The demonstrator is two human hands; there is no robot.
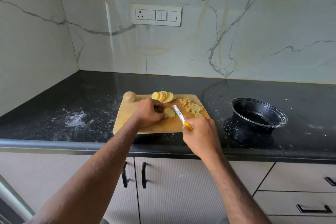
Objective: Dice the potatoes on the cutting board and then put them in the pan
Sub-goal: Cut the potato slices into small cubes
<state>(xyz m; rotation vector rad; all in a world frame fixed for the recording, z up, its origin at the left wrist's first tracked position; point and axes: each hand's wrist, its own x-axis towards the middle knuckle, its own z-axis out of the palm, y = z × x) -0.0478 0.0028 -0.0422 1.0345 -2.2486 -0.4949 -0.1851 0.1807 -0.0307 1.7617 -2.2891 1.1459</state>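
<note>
Black counter (91, 114), pan (259, 114) without potato, left hand (149, 114) pinching slices (170, 112), right hand (199, 132) gripping knife (179, 115)

One cutting board (160, 125) lies under both hands. One whole unpeeled potato (129, 96) sits beyond the left hand (150, 113); one fanned row of round slices (163, 96), too overlapped to count exactly, lies just past that hand's knuckles. One small stack of slices (170, 112) is at its fingertips. One pile of diced cubes (192, 107), number unclear, lies beyond the right hand (200, 132), which holds one knife (180, 115). One black pan (258, 114) stands to that hand's right.
</note>
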